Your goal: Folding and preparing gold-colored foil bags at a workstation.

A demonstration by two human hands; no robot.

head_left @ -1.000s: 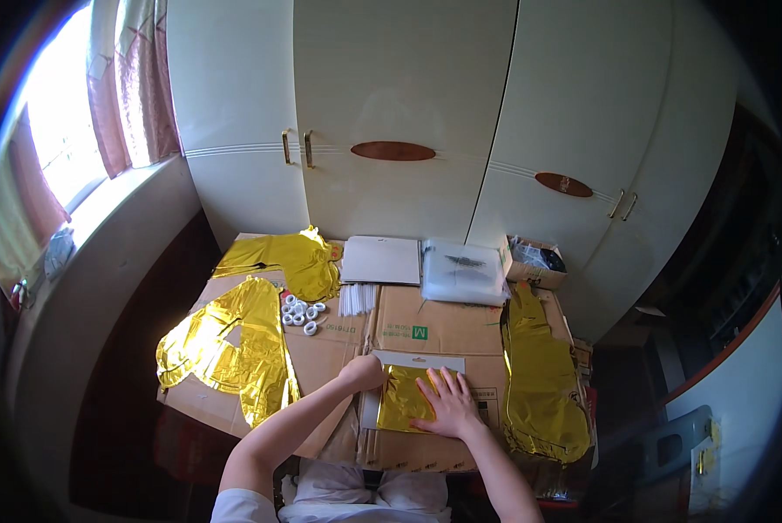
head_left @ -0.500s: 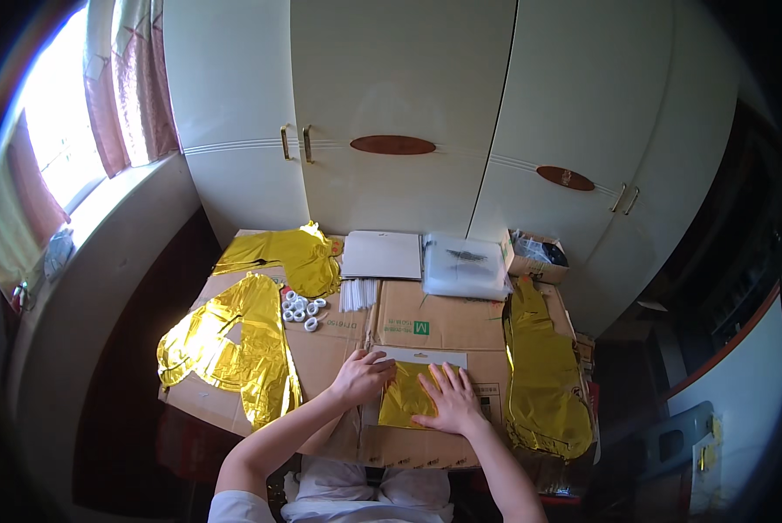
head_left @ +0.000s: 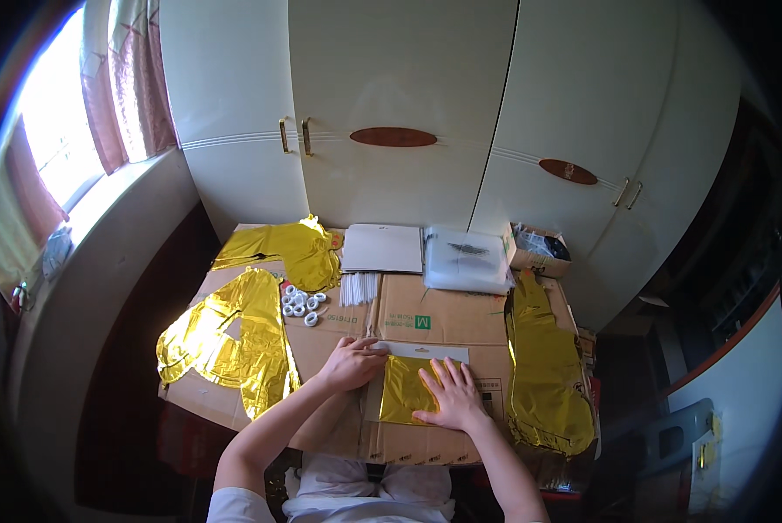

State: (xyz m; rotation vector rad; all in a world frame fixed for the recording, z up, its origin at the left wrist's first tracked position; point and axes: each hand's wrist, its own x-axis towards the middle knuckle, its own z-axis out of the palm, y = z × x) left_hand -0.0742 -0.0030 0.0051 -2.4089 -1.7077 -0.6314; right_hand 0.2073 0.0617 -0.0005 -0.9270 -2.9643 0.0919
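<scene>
A folded gold foil balloon [head_left: 401, 388] lies flat against a white backing card [head_left: 447, 353] with a hanging slot at its top, on the near part of the cardboard. My right hand [head_left: 452, 399] presses down on the foil's right half, palm low and fingers spread. At the card's upper left corner is my left hand [head_left: 353, 362], its fingers bent together and gripping that edge; the fingertips are partly hidden. Unfolded gold foil balloons lie to the left [head_left: 234, 336] and to the right [head_left: 543, 370] of my arms, and another gold balloon [head_left: 295, 253] at the far left.
White ribbon rolls [head_left: 299, 303] sit beside the left foil. Behind are white strips [head_left: 358, 289], a stack of white cards [head_left: 382, 250], a pile of clear plastic bags [head_left: 467, 261] and a small open box [head_left: 539, 253]. Flattened cardboard [head_left: 330, 336] covers the table; cabinets stand beyond.
My left hand has shifted slightly left, off the foil to the card's corner. My right hand stays spread on the foil. The whole view has shifted a little.
</scene>
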